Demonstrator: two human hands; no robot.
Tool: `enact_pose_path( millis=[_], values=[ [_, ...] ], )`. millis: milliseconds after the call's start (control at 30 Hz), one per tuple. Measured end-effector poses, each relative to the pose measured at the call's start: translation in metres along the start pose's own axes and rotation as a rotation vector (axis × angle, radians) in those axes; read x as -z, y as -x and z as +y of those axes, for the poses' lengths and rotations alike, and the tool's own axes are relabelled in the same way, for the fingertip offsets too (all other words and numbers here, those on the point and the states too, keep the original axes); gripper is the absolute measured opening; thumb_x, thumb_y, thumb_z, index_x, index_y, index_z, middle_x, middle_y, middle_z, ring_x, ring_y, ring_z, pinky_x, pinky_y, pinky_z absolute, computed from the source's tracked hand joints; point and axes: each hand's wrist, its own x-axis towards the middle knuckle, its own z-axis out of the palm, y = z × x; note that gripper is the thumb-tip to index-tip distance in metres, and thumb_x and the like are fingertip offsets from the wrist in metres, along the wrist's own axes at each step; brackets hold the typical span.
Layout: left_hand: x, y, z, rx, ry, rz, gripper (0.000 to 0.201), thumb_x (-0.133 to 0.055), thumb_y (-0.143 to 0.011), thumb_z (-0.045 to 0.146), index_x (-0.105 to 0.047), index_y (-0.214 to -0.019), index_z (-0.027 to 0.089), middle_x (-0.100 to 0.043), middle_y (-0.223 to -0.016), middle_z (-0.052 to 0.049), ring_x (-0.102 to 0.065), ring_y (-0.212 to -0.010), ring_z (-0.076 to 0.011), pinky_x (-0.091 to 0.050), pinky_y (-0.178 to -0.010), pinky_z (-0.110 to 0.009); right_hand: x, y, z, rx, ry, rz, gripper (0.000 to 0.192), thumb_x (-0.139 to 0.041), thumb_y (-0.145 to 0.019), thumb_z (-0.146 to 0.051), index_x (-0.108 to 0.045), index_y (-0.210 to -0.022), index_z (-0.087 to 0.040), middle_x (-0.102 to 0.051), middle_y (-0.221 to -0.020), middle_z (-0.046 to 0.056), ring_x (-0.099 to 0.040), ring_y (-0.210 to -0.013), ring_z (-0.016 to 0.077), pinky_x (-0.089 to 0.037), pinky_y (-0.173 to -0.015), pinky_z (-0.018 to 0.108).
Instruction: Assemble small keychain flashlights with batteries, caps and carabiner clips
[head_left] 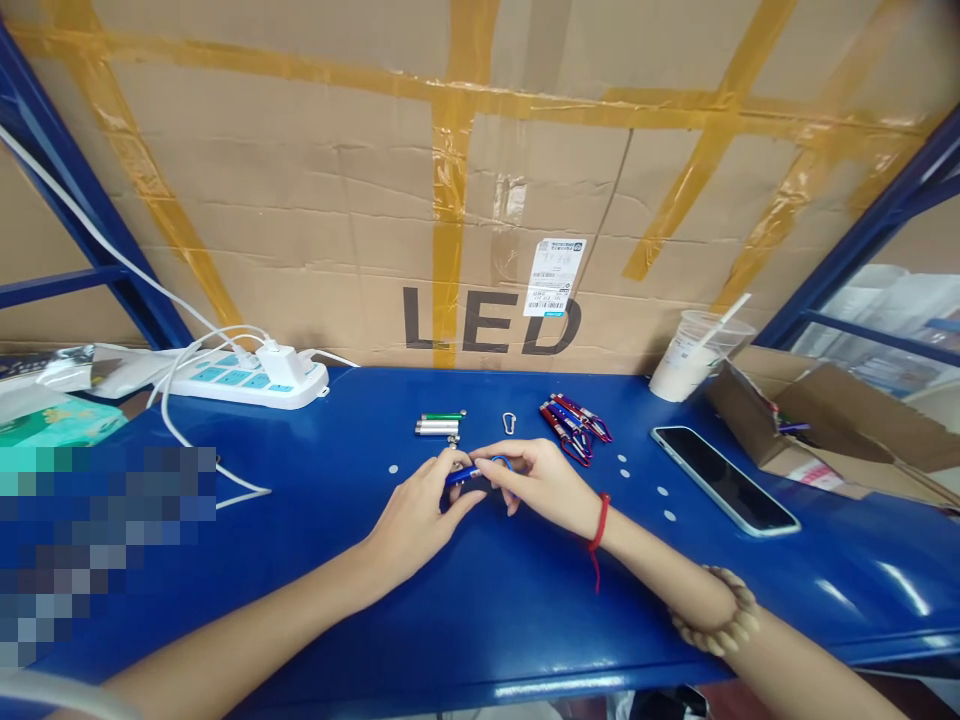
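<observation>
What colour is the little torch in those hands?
Blue torch, shown in the head view.

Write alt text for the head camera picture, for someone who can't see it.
Two hands, left hand and right hand, together hold a small blue keychain flashlight over a blue table. Beyond lie silver and green flashlights, a red and blue pile, a phone and a power strip.

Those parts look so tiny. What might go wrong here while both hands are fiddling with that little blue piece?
The small blue flashlight, pinched between the left hand and right hand, might slip from the fingertips. The round white discs lie loose on the blue table near the right forearm, so a sweep could scatter them. The phone and the cup with a straw sit close on that side; a spill seems possible.
</observation>
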Motion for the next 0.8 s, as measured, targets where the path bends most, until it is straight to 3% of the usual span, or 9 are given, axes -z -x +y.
enact_pose_path(
  millis=[100, 167, 233, 367, 533, 700, 800],
  values=[
    [0.001, -0.002, 0.001, 0.048, 0.012, 0.099, 0.028, -0.050, -0.081, 0.038, -0.045, -0.104, 0.023, -0.055, -0.084, 0.001, -0.051, -0.064, -0.0117, -0.043, -0.063, -0.025, 0.020, -0.004, 0.000, 0.024, 0.110, 0.185, 0.036, -0.054, -0.078, -0.047, -0.068, -0.087, -0.015, -0.062, -0.058, 0.002, -0.054, -0.042, 0.0116, -0.044, -0.043, 0.022],
    [0.002, -0.004, 0.001, 0.053, 0.023, 0.154, 0.024, -0.048, -0.081, 0.034, -0.045, -0.101, 0.023, -0.053, -0.089, 0.001, -0.049, -0.061, -0.0100, -0.042, -0.062, -0.025, 0.035, -0.007, 0.001, 0.073, 0.327, 0.411, 0.031, -0.052, -0.079, -0.042, -0.068, -0.081, -0.016, -0.063, -0.060, 0.002, -0.055, -0.045, 0.0125, -0.044, -0.047, 0.024],
    [0.002, -0.004, 0.001, 0.046, 0.035, 0.164, 0.019, -0.047, -0.081, 0.030, -0.046, -0.098, 0.022, -0.052, -0.091, 0.000, -0.046, -0.059, -0.0088, -0.041, -0.061, -0.024, 0.047, -0.009, 0.004, 0.120, 0.606, 0.548, 0.024, -0.052, -0.080, -0.035, -0.069, -0.078, -0.017, -0.065, -0.066, 0.003, -0.058, -0.055, 0.0148, -0.044, -0.056, 0.025],
    [0.003, -0.003, 0.002, 0.027, 0.025, 0.143, 0.013, -0.046, -0.080, 0.026, -0.050, -0.092, 0.023, -0.052, -0.091, 0.001, -0.045, -0.058, -0.0081, -0.039, -0.058, -0.022, 0.054, -0.010, 0.011, -0.064, 0.956, 0.487, 0.020, -0.050, -0.079, -0.027, -0.069, -0.081, -0.022, -0.066, -0.071, 0.002, -0.060, -0.065, 0.0171, -0.040, -0.054, 0.024],
    [0.006, -0.003, 0.002, 0.033, 0.006, 0.149, 0.012, -0.044, -0.080, 0.023, -0.052, -0.089, 0.024, -0.053, -0.091, 0.002, -0.047, -0.061, -0.0087, -0.038, -0.058, -0.022, 0.046, -0.011, 0.011, -0.340, 1.125, 0.362, 0.016, -0.053, -0.077, -0.027, -0.068, -0.085, -0.028, -0.067, -0.073, 0.000, -0.062, -0.070, 0.0180, -0.033, -0.050, 0.023],
    [0.014, -0.006, -0.002, 0.032, 0.012, 0.182, 0.011, -0.046, -0.079, 0.021, -0.053, -0.087, 0.023, -0.054, -0.091, 0.003, -0.049, -0.066, -0.0093, -0.039, -0.061, -0.022, 0.050, -0.013, 0.016, -0.464, 1.205, 0.286, 0.017, -0.054, -0.078, -0.029, -0.067, -0.089, -0.028, -0.068, -0.083, 0.001, -0.063, -0.074, 0.0197, -0.036, -0.053, 0.025],
    [0.016, -0.007, -0.004, 0.037, 0.014, 0.201, 0.012, -0.046, -0.079, 0.020, -0.054, -0.087, 0.023, -0.053, -0.092, 0.003, -0.050, -0.068, -0.0090, -0.040, -0.062, -0.022, 0.051, -0.012, 0.022, -0.407, 1.257, 0.302, 0.017, -0.054, -0.079, -0.032, -0.069, -0.084, -0.026, -0.068, -0.081, 0.004, -0.063, -0.076, 0.0215, -0.040, -0.060, 0.029]
  ],
)
